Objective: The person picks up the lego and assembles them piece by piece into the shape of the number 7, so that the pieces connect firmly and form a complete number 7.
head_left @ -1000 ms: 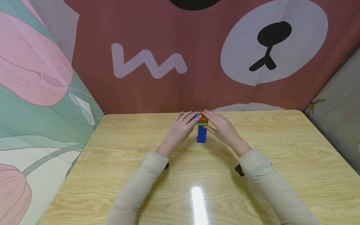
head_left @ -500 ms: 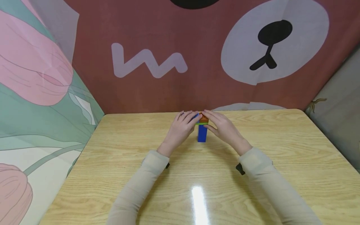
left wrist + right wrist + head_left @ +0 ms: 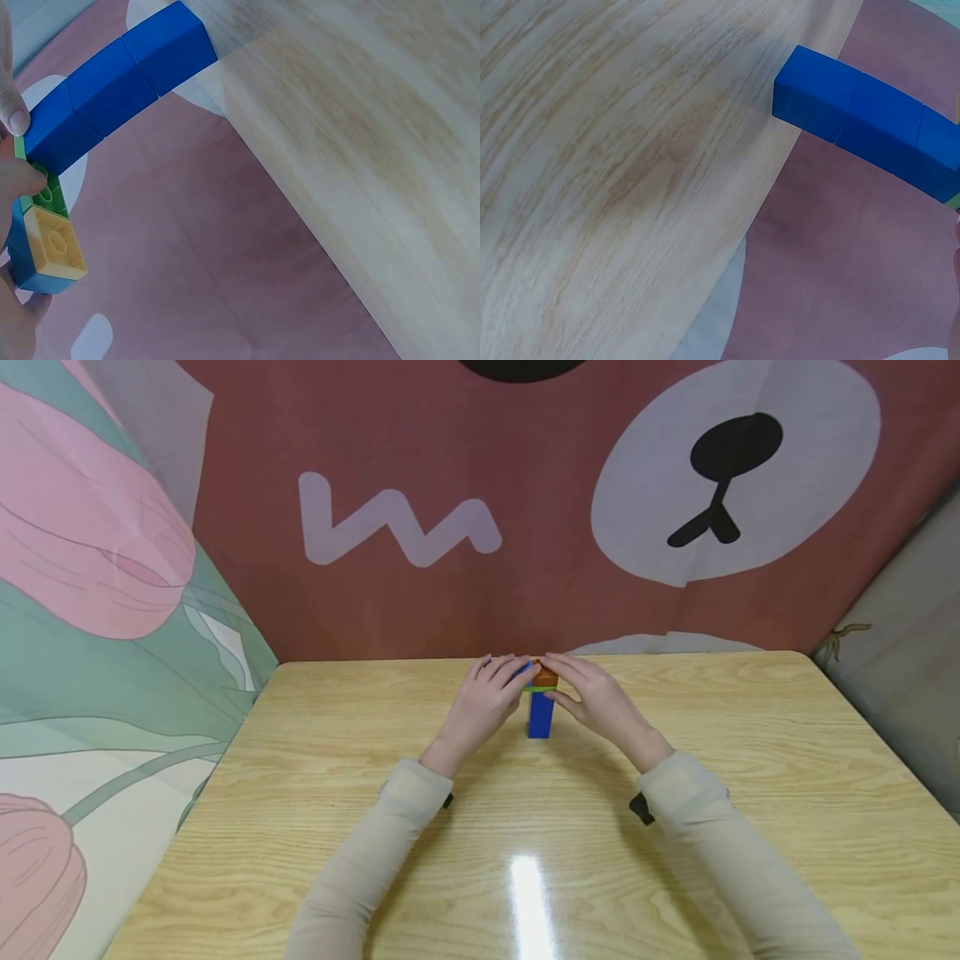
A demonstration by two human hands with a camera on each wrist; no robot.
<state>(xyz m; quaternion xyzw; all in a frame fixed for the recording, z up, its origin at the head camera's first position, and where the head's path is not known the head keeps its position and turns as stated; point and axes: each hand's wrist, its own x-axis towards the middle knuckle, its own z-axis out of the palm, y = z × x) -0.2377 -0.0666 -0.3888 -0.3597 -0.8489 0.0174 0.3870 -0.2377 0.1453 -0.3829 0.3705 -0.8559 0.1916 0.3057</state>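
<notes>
A tower of three blue toy building bricks (image 3: 539,717) stands upright on the table. On top, a thin green piece (image 3: 49,196) juts out sideways, its hollow underside showing in the left wrist view. A yellow brick (image 3: 57,241) and another blue brick (image 3: 46,281) are at the overhanging end. An orange-brown brick (image 3: 546,675) sits above the green piece. My left hand (image 3: 483,706) pinches the overhanging side, thumb under the green piece. From the right, my right hand (image 3: 600,706) grips the top, fingers on the orange-brown brick and thumb near the green edge. Fingers partly hide the top.
The wooden table (image 3: 337,718) ends just behind the tower, against a printed cloth backdrop (image 3: 420,602). A light glare (image 3: 532,902) lies on the near tabletop. Dark wrist-camera parts (image 3: 641,808) show below the sleeves.
Both hands keep the same hold on the top of the tower. The head view has shifted very slightly; otherwise nothing visibly moves.
</notes>
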